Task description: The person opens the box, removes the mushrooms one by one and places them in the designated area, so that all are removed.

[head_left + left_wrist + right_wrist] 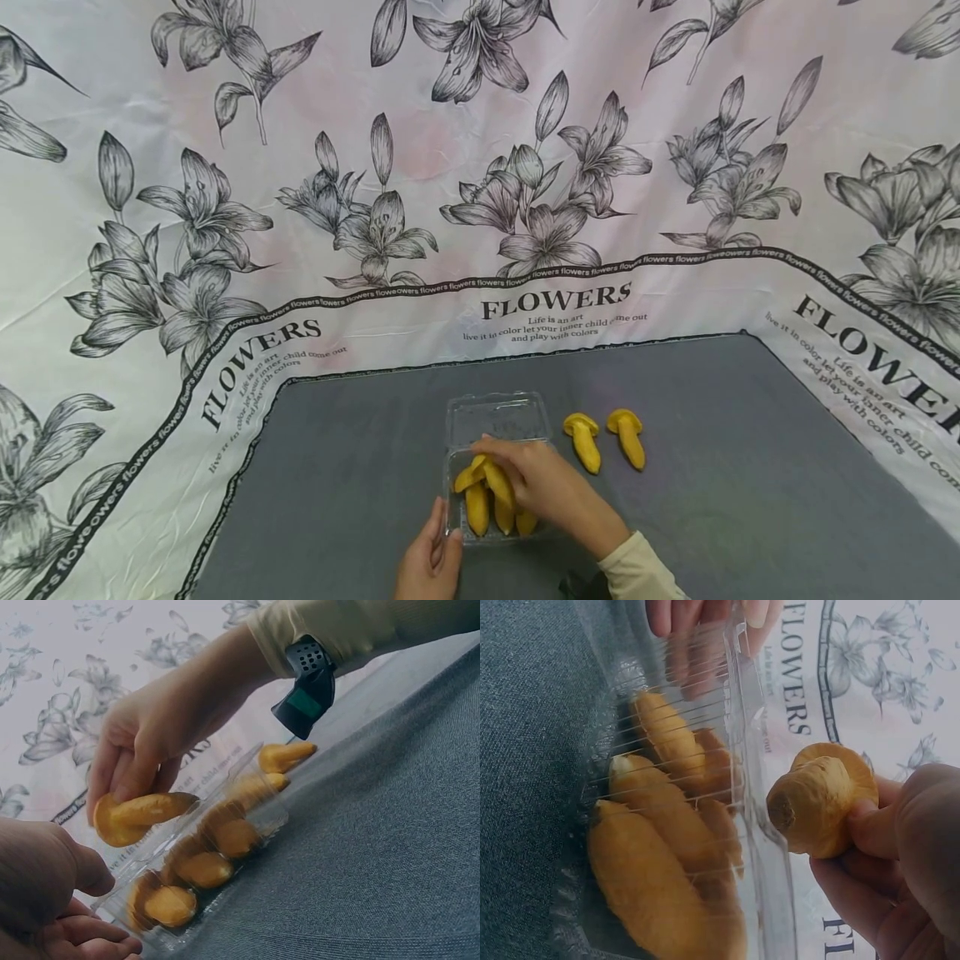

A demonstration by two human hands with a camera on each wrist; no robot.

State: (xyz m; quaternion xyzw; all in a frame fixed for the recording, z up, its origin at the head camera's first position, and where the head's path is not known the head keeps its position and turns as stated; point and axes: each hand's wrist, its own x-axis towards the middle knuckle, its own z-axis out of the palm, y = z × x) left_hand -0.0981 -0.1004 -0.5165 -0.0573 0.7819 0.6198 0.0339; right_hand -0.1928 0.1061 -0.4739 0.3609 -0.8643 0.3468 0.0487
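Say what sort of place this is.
Probably a makeshift tabletop filming booth: white cloth printed with black line-drawn flowers rises behind and beside a flat grey fabric surface, with two yellow mushroom-shaped pieces lying on it.

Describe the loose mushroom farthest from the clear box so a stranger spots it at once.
On the grey tabletop, find the clear plastic box held at its edge by the left hand. To its right lie two loose yellow mushrooms, caps away from the person. Yours is the rightmost mushroom; the other lies between it and the box.
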